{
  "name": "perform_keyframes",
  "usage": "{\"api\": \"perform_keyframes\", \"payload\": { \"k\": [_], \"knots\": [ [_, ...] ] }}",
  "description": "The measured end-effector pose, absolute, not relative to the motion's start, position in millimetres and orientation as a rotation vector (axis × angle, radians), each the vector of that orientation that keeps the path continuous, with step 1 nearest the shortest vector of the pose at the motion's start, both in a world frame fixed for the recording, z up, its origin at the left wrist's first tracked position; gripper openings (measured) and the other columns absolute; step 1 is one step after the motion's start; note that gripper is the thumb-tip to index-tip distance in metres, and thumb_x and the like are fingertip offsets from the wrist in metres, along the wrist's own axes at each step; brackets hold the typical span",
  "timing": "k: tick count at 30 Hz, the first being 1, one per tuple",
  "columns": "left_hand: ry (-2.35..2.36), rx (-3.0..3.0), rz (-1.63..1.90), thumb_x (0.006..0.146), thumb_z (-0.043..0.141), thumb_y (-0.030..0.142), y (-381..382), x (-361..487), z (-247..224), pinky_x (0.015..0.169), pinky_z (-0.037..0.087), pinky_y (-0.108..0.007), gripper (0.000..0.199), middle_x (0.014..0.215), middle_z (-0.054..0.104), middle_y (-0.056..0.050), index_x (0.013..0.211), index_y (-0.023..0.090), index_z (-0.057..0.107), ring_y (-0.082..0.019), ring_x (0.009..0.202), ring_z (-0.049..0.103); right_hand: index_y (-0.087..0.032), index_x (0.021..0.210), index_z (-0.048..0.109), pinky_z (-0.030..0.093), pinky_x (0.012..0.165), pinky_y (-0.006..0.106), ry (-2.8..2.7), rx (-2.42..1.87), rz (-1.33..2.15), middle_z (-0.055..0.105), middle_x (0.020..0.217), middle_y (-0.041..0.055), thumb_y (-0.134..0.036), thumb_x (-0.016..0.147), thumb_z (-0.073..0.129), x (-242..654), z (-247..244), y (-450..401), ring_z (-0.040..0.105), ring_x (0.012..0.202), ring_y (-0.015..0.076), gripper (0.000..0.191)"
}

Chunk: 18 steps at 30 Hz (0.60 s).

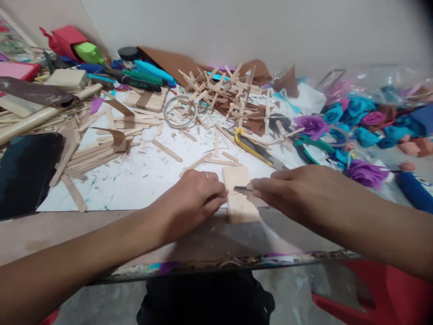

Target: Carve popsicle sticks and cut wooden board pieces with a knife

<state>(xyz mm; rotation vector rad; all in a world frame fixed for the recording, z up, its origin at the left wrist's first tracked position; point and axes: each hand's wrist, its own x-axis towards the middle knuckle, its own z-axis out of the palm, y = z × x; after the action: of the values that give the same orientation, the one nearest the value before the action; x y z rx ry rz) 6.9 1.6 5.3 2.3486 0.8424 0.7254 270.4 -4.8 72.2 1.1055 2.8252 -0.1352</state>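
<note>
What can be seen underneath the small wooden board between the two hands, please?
The wooden board apparently straddles the edge of the white paper, its near end over the brown tabletop; whatever lies directly beneath it is covered and cannot be seen.

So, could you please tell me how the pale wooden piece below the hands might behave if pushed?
The pale wooden piece would probably stay stiff, as its edges look straight. Lying broad face down, it seems unlikely to roll or tip. It looks thin, so it may be fairly light.
</note>
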Motion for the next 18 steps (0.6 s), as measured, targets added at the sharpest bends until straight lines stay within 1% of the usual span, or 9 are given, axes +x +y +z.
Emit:
{"api": "perform_keyframes", "payload": {
  "k": [4, 8, 10, 12, 15, 17, 18],
  "knots": [
    [0.857, 2.315, 0.700, 0.094, 0.066, 0.004, 0.5, 6.7, 4.1, 0.064, 0.036, -0.024, 0.020, 0.071, 0.063, 0.003, 0.078, 0.014, 0.072, -0.008, 0.063, 0.052, -0.022, 0.105, 0.074, 0.018, 0.057, 0.032, 2.695, 1.079, -0.074, 0.067, 0.071, 0.0036, -0.016, 0.098, 0.054, 266.2, 71.2, -6.0, 0.055, 0.055, 0.0174, 0.022],
    [0.802, 2.287, 0.716, 0.096, 0.062, 0.005, 0.0, 5.0, 3.6, 0.063, 0.034, -0.026, 0.022, 0.072, 0.058, 0.003, 0.077, 0.014, 0.065, -0.008, 0.063, 0.048, -0.021, 0.115, 0.075, 0.017, 0.054, 0.033, 2.734, 1.070, 0.025, 0.067, 0.071, 0.0043, -0.012, 0.094, 0.052, 262.3, 79.0, -12.8, 0.056, 0.051, 0.0177, 0.032],
    [0.777, 2.271, 0.731, 0.099, 0.059, 0.009, -0.7, 4.4, 2.5, 0.062, 0.032, -0.027, 0.025, 0.072, 0.054, 0.002, 0.075, 0.014, 0.061, -0.009, 0.062, 0.045, -0.018, 0.113, 0.075, 0.014, 0.050, 0.034, 2.761, 1.021, 0.051, 0.065, 0.068, 0.0048, -0.011, 0.088, 0.052, 260.2, 82.7, -17.4, 0.051, 0.045, 0.0164, 0.036],
    [0.784, 2.251, 0.730, 0.099, 0.059, 0.009, -1.6, 4.2, 0.8, 0.061, 0.031, -0.028, 0.027, 0.071, 0.051, 0.003, 0.072, 0.015, 0.058, -0.009, 0.062, 0.043, -0.018, 0.109, 0.076, 0.011, 0.048, 0.036, 2.806, 0.991, 0.090, 0.061, 0.062, 0.0046, -0.012, 0.085, 0.051, 258.4, 83.9, -21.5, 0.042, 0.039, 0.0144, 0.035],
    [0.824, 2.223, 0.696, 0.092, 0.062, 0.004, -3.1, 4.4, -1.3, 0.061, 0.030, -0.029, 0.025, 0.070, 0.051, 0.003, 0.070, 0.016, 0.057, -0.010, 0.063, 0.043, -0.019, 0.103, 0.074, 0.006, 0.049, 0.039, 2.870, 1.038, 0.164, 0.057, 0.058, 0.0046, -0.014, 0.089, 0.044, 257.7, 81.0, -26.1, 0.028, 0.035, 0.0130, 0.034],
    [0.841, 2.208, 0.678, 0.088, 0.061, 0.001, -4.0, 4.8, -0.9, 0.061, 0.031, -0.029, 0.024, 0.070, 0.052, 0.002, 0.070, 0.016, 0.058, -0.010, 0.064, 0.045, -0.021, 0.101, 0.073, 0.004, 0.051, 0.040, 2.876, 1.067, 0.195, 0.055, 0.057, 0.0043, -0.015, 0.092, 0.040, 258.7, 78.3, -28.2, 0.024, 0.035, 0.0132, 0.034],
    [0.846, 2.199, 0.672, 0.088, 0.061, 0.001, -4.5, 4.9, -0.2, 0.061, 0.032, -0.029, 0.024, 0.070, 0.054, 0.002, 0.070, 0.016, 0.059, -0.011, 0.065, 0.046, -0.021, 0.100, 0.072, 0.004, 0.051, 0.040, 2.867, 1.071, 0.195, 0.055, 0.057, 0.0043, -0.017, 0.094, 0.039, 259.6, 77.3, -28.9, 0.024, 0.035, 0.0136, 0.033]
  ]
}}
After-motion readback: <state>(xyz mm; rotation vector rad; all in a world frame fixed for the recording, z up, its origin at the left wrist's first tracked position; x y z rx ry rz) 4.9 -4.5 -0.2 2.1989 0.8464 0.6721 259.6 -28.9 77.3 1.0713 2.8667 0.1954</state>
